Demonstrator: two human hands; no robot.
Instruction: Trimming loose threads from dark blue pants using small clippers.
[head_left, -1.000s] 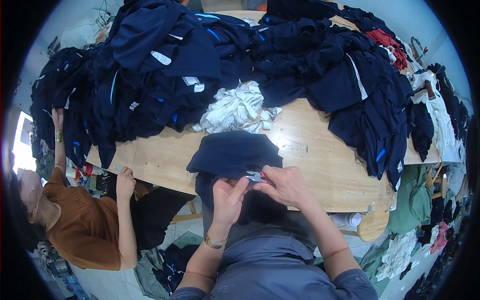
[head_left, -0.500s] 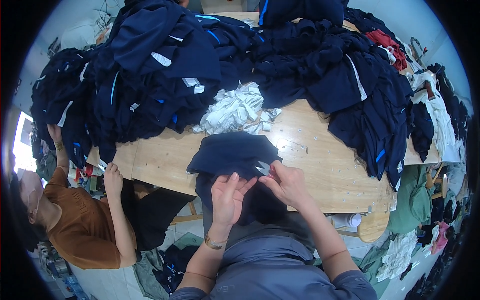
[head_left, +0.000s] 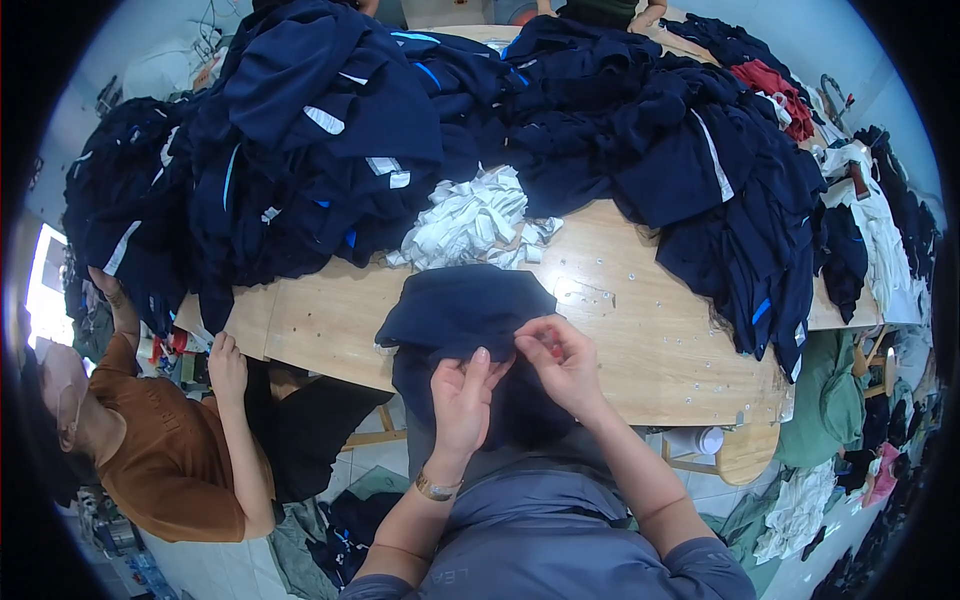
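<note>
A dark navy garment (head_left: 465, 305) lies bunched at the table's near edge, and part of it hangs down toward my lap. My left hand (head_left: 463, 405) pinches the garment's near edge between thumb and fingers. Close beside it, my right hand (head_left: 565, 365) is closed, with thumb and forefinger pinched together at the cloth; whatever is at their tips is too small to make out. Within the right hand's curled fingers shows the red part of small thread snips (head_left: 557, 352); their blades are hidden.
Beyond the garment lies a heap of white strips (head_left: 470, 215) on the wooden table (head_left: 640, 350). Large piles of navy garments (head_left: 320, 130) cover the back and right side (head_left: 740, 210). A co-worker in brown (head_left: 165, 450) sits at the left; another person's arms show at the back.
The snips' blades, which pointed out over the cloth, have swung back into my right hand. Its fingertips now pinch at the cloth. At the back, a raised navy garment has come down.
</note>
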